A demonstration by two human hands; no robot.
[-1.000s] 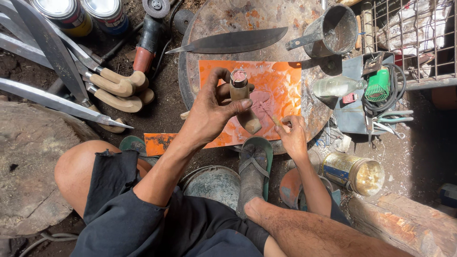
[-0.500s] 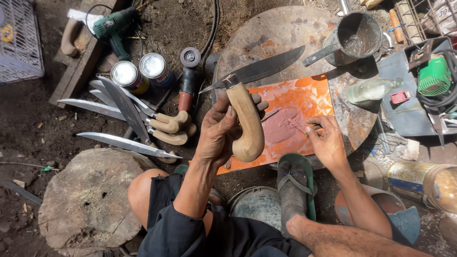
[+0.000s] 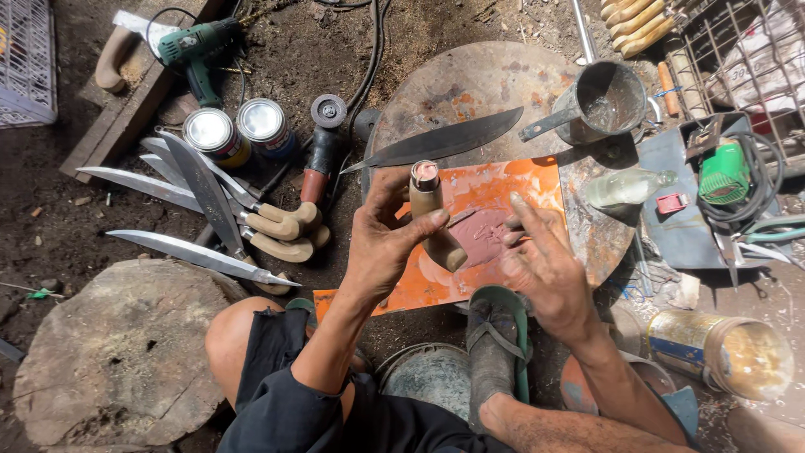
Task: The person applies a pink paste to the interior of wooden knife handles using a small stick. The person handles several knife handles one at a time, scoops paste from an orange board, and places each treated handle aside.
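Handle (image 3: pixel 433 220), a pale wooden knife grip with a reddish smear on its top end, is held upright at the centre of the frame by the left hand (image 3: pixel 381 243), fingers and thumb closed around it. The right hand (image 3: pixel 541 267) is open and holds nothing, its fingertips touching the reddish paste (image 3: pixel 482 233) on the orange sheet (image 3: pixel 503 189). Paste could be smeared down the handle, or the grip could slip if wet fingers are used. The bare blade (image 3: pixel 440 144) lies just above the sheet and could cut a reaching hand. No desk is used: work is done on a round rusty plate (image 3: pixel 478 84) on a dirt floor (image 3: pixel 50 201), with finished knives (image 3: pixel 210 201) at left, tins (image 3: pixel 235 130) and power tools around.
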